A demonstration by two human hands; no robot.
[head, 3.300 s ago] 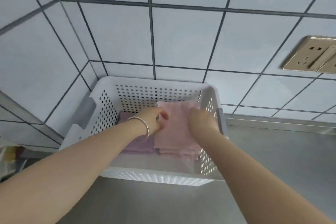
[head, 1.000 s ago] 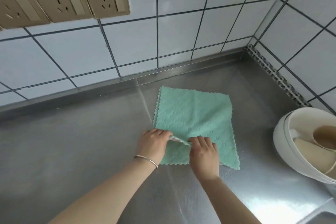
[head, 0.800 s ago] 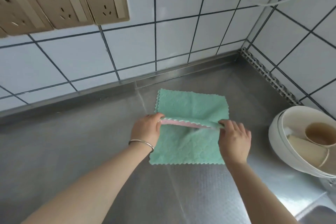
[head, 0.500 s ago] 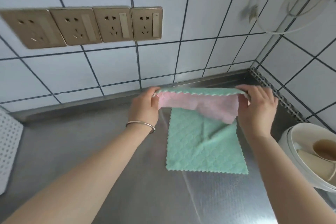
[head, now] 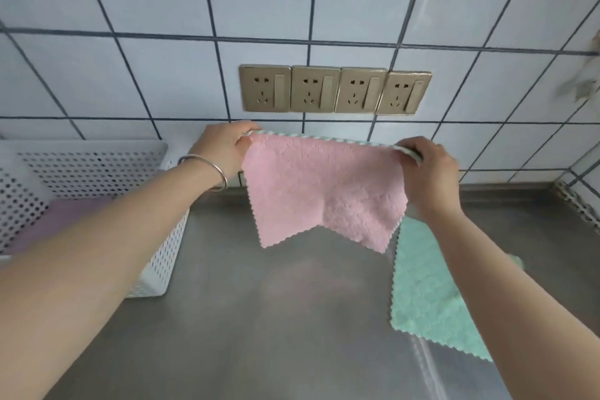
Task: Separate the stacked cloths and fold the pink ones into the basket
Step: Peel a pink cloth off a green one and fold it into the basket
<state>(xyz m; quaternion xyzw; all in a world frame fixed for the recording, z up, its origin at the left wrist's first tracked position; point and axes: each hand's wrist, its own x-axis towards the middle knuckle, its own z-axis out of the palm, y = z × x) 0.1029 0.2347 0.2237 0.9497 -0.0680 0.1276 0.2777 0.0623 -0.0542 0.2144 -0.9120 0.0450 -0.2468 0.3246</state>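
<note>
A pink cloth [head: 321, 185] with a green scalloped top edge hangs in the air above the steel counter. My left hand [head: 224, 149] pinches its upper left corner and my right hand [head: 428, 169] pinches its upper right corner. Below my right forearm a green cloth [head: 425, 295] lies flat on the counter. The white perforated basket [head: 97, 166] stands at the left against the wall, with folded pink cloth [head: 61, 221] inside, partly hidden by my left arm.
The steel counter [head: 276, 318] stretches across the foreground. A row of gold wall sockets [head: 334, 89] sits on the tiled wall behind the cloth. A drain strip [head: 578, 204] runs along the right corner.
Both hands have lifted the pink cloth higher and carried it left, away from the green cloth left on the counter. The view has swung left, bringing the basket into sight.
</note>
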